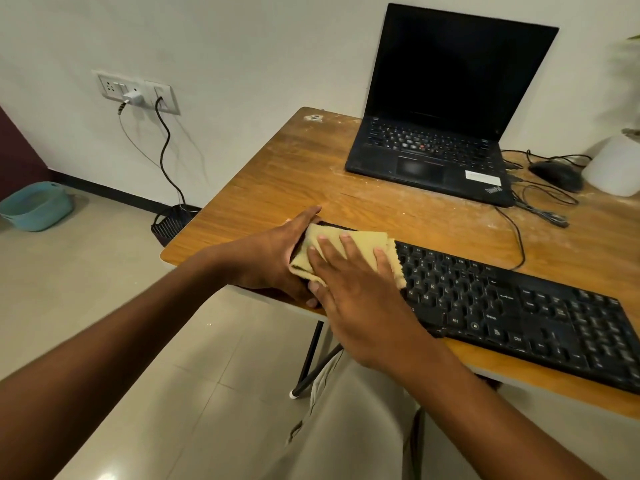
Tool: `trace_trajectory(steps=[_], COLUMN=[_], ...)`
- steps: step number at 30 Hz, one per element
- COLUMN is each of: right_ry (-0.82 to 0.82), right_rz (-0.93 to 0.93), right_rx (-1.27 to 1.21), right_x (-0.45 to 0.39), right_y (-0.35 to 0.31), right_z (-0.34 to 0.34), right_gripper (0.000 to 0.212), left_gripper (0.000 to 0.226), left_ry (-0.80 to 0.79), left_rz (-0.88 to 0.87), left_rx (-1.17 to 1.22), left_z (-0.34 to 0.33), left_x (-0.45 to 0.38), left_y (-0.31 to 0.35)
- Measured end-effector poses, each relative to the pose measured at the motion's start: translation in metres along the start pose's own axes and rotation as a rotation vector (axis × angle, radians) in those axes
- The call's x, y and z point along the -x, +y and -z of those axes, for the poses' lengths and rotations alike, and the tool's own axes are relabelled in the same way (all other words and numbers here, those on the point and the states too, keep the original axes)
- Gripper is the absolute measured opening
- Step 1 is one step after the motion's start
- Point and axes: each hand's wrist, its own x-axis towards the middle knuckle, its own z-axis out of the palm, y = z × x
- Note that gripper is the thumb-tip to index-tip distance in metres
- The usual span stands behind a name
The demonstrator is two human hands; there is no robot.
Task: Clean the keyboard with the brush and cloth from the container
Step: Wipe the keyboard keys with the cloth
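The keyboard (502, 306) lies on the worktop (277, 174) before me, running from 9 toward 4 o'clock. The cloth (325, 244) lies on its 9 o'clock end, under my right hand (360, 299), my left hand (273, 254) at that end. The laptop (429, 157) stands behind at 1 o'clock, the mouse (557, 174) at its 3 o'clock.

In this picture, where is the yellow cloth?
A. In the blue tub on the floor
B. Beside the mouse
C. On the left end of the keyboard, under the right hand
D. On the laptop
C: the cloth lies over the left end of the keyboard, with the right hand pressing flat on it, while the left hand grips that end of the keyboard.
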Motion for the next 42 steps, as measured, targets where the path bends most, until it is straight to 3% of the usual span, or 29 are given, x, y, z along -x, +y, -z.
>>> trace_trajectory(steps=[5,9,12,17,21,24,31,35,39,42], right_ry=[-0.010,0.068,0.067,0.070,0.070,0.127,0.106,0.094,0.200,0.176], right_rz=[-0.086,-0.188,-0.122,0.053,-0.085,-0.166,0.027,-0.015,-0.120,-0.087], right_rx=[0.116,0.053,0.037,0.065,0.087,0.070,0.013,0.060,0.020,0.001], right_x=[0.034,0.001,-0.018,0.027,0.036,0.010,0.015,0.039,0.011,-0.009], right_y=[0.020,0.016,0.003,0.010,0.025,0.018,-0.004,0.012,0.014,0.001], right_z=[0.000,-0.003,-0.006,-0.009,-0.006,-0.006,-0.012,-0.010,-0.009,-0.012], right_gripper=[0.060,0.058,0.058,0.060,0.068,0.059,0.057,0.066,0.055,0.056], left_gripper=[0.156,0.155,0.153,0.155,0.155,0.156,0.155,0.156,0.155,0.153], left_ry=[-0.017,-0.008,-0.006,-0.005,-0.023,-0.021,-0.015,-0.016,-0.016,-0.008], left_rz=[0.022,0.029,0.014,0.013,0.008,0.016,0.011,0.017,0.028,0.022], left_rx=[0.079,0.068,0.044,0.033,0.085,0.077,-0.008,0.035,0.031,0.006], left_z=[0.001,0.000,-0.001,0.001,0.001,0.000,0.000,0.001,0.001,0.000], left_x=[-0.001,0.000,0.001,-0.001,-0.001,-0.001,-0.001,-0.001,0.001,0.001], left_y=[0.000,0.002,0.003,0.000,0.000,0.001,-0.002,-0.001,0.003,0.004])
